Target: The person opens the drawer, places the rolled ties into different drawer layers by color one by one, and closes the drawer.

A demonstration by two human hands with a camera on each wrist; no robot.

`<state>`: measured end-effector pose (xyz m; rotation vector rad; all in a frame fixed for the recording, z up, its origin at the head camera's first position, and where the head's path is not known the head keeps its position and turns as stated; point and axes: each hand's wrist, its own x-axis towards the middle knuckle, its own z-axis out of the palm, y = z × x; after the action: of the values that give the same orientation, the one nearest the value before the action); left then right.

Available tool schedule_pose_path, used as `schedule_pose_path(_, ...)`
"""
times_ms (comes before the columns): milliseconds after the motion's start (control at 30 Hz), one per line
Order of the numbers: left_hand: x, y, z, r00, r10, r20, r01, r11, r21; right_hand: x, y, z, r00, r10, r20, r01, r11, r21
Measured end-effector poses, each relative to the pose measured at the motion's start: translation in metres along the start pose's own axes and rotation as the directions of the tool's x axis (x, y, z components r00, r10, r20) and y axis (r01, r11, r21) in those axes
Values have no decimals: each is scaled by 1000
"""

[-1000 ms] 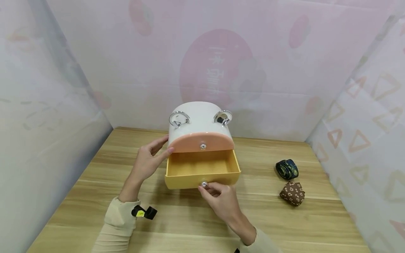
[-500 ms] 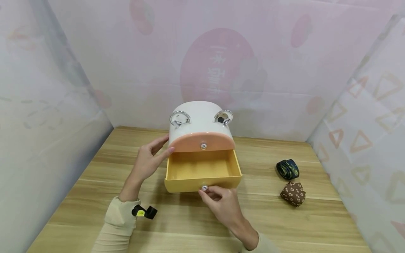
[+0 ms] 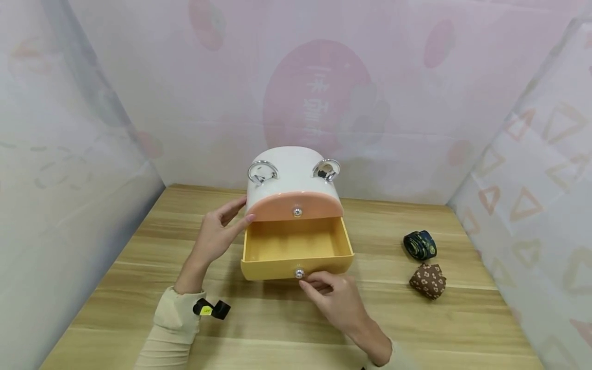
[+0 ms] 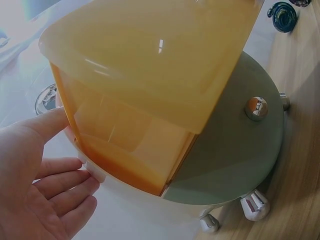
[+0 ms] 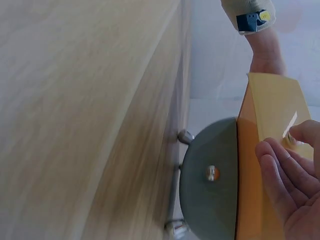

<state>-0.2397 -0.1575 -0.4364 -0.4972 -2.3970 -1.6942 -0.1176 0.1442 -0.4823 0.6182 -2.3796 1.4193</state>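
A white rounded storage box (image 3: pixel 291 169) with two chrome ring handles stands on the wooden table (image 3: pixel 139 288). Its pink upper drawer (image 3: pixel 277 206) is closed. The yellow lower drawer (image 3: pixel 273 267) is pulled out and holds nothing. My left hand (image 3: pixel 221 234) rests with straight fingers against the box's left side, also seen in the left wrist view (image 4: pixel 45 185) beside the yellow drawer (image 4: pixel 150 65). My right hand (image 3: pixel 324 288) hovers with loosely curled fingers just right of the drawer's silver knob (image 3: pixel 299 273), which shows uncovered. In the right wrist view that hand (image 5: pixel 292 180) is close to the drawer front (image 5: pixel 265 115).
Two rolled cloth pieces lie at the right: a dark blue patterned one (image 3: pixel 420 245) and a brown flowered one (image 3: pixel 427 281). Pale pink and white screens close in the table at the back and both sides. A black tag (image 3: pixel 211 309) hangs at my left wrist.
The yellow drawer came slightly further out toward me. My right hand slid right and back off the knob it pinched before. The left hand stayed put.
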Motion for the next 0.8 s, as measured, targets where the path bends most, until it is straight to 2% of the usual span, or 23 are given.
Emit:
schedule_pose_path(133,2,-1,0,1000,6,-1,-6,1000,1,-7,8,-19,1000,-28,0,28,995,-94)
schedule_pose_path(267,3,-2,0,1000,5,-4,-5,1000,-3,-18,19,-43,998,-61,31,66,976,-208)
schedule_pose_path(400,3,-2,-1,1000,9,-1,-9,1000,-7,-26,26,-71,996,-70,48,83,936,-343)
schedule_pose_path(633,2,-2,-1,1000,12,1,-12,1000,-10,-29,37,-117,978,-205,-24,168,860,-482)
schedule_pose_path(700,1,-2,-1,1000,9,1,-9,1000,-11,-30,41,-129,977,-208,-40,158,842,-516)
schedule_pose_path(800,1,-3,-1,1000,8,-1,-8,1000,-9,-34,46,-146,986,-162,-48,108,822,-560)
